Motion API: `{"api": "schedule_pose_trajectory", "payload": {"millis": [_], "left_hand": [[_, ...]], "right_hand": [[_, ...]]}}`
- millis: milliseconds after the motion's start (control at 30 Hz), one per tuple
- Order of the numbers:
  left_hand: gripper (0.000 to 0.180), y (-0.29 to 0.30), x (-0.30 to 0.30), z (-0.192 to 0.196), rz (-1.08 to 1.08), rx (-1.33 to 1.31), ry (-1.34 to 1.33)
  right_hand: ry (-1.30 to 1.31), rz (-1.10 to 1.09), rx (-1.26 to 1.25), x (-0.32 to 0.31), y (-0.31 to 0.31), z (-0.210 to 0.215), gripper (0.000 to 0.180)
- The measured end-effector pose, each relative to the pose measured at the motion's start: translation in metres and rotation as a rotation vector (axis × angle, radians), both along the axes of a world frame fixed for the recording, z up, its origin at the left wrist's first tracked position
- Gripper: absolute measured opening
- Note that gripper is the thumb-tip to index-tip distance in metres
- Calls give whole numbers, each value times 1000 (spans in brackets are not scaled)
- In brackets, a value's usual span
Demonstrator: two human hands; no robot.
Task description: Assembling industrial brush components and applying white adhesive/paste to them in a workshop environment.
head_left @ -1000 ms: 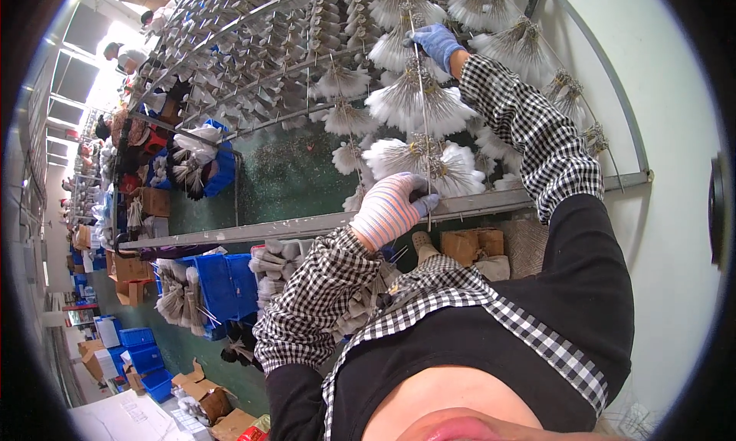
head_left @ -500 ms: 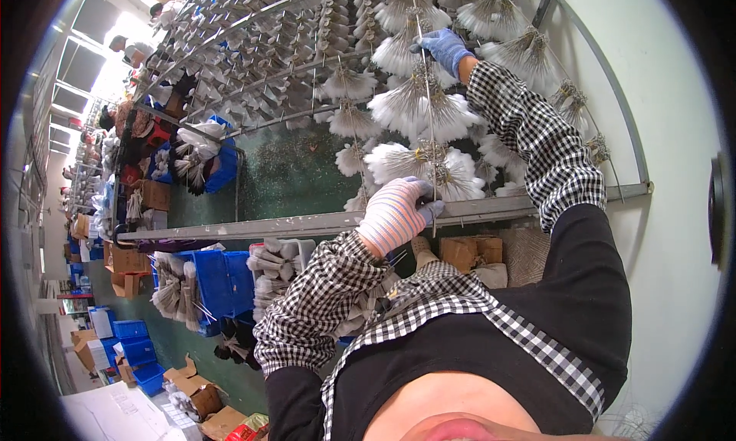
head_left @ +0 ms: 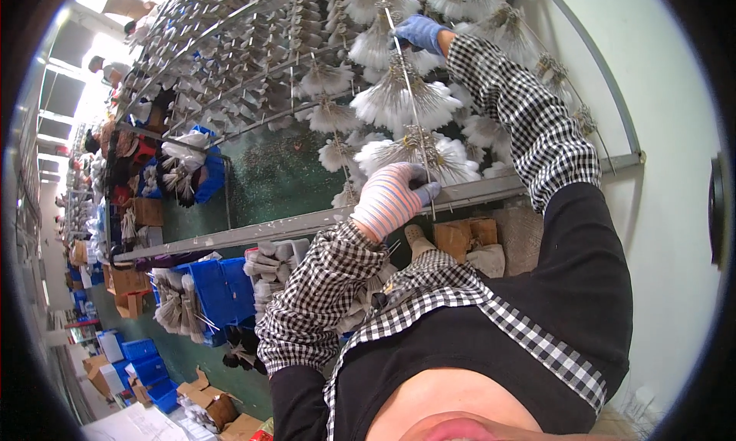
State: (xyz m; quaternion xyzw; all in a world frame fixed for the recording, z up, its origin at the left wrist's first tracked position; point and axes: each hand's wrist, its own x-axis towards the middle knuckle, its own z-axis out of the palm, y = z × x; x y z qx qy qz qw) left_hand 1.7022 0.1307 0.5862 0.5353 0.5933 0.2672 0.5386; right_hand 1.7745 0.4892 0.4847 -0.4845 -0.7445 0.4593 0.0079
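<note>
My left hand [head_left: 392, 198], in a pink-and-white striped glove, grips the lower end of a thin metal rod [head_left: 411, 103] just above a grey rack rail [head_left: 253, 232]. My right hand [head_left: 420, 33], in a blue glove, holds the same rod higher up. White feather bundles [head_left: 399, 100] are strung along this rod, and one fan of feathers [head_left: 452, 159] sits right beside my left hand. Many more rods with feather bundles [head_left: 307, 34] hang across the rack to the left. Both my sleeves are black-and-white checked.
Blue crates [head_left: 218, 287] with feather bundles stand under the rail on a green floor [head_left: 276, 172]. Cardboard boxes [head_left: 464, 235] lie below my left hand, more boxes [head_left: 211, 403] at the lower left. A white wall [head_left: 659, 119] closes the right side. Other people [head_left: 100, 64] work far off at the upper left.
Both hands stay on the rod. My left hand has shifted slightly along its lower end, and the view has tilted a little.
</note>
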Motion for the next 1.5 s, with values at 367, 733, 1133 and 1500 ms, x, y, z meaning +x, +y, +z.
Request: {"api": "schedule_pose_trajectory", "payload": {"millis": [367,733,1133,1500], "left_hand": [[28,28,25,-11,-43,-40,-216],[32,35,31,1,-43,-81,-213],[30,40,32,3,-73,-48,-181],[31,9,29,28,64,371,182]], "right_hand": [[15,354,600,110,-27,193,39],[-72,8,661,205,-153,249,31],[182,-221,385,251,-196,204,29],[319,-177,400,191,-261,204,22]]}}
